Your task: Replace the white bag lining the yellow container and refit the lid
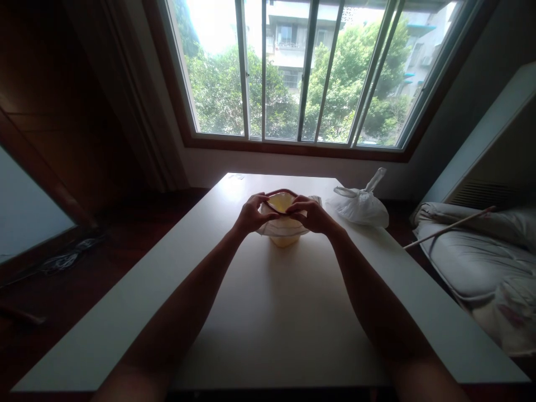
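Both arms reach forward across the white table to a pale translucent bag [280,228] with a dark reddish-brown band along its mouth. The bag sits over a yellowish container [286,241] that stands on the table; the container's lower part shows beneath it. My left hand [253,213] pinches the band on the left side, thumb below and fingers above. On the right, my right hand [313,214] grips the same band with its fingers curled over it. Between the hands the mouth is spread apart, and a yellowish inside shows through it.
A knotted white plastic bag [360,207] rests at the table's far right edge. Beyond the white table [234,335] is a window [293,72]. To the right lie a thin stick [448,228] and a pale cushion [464,254]; cables [62,261] lie on the floor at left.
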Tool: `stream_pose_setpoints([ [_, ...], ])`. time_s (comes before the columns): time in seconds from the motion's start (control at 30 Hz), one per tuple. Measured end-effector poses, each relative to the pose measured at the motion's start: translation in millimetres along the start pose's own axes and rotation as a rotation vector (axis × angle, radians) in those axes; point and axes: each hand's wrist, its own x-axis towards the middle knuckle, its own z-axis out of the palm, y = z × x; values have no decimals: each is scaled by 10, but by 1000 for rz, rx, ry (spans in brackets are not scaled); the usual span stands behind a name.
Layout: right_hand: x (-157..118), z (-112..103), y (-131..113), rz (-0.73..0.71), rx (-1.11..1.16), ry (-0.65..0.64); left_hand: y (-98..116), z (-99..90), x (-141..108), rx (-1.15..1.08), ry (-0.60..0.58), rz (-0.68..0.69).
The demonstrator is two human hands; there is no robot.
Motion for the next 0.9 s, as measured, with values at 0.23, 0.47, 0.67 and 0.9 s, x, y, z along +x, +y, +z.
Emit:
stream_pose_setpoints([
  [0.23,6,7,-25,23,-13,8,76,23,-2,-143,-17,-87],
  [0.47,6,12,-95,45,6,25,75,13,14,-237,-79,-141],
  [0.67,14,-7,-137,49,52,17,106,-2,-5,-175,-114,-130],
  [0.9,8,-26,-129,28,11,16,195,14,-42,24,-136,-104],
])
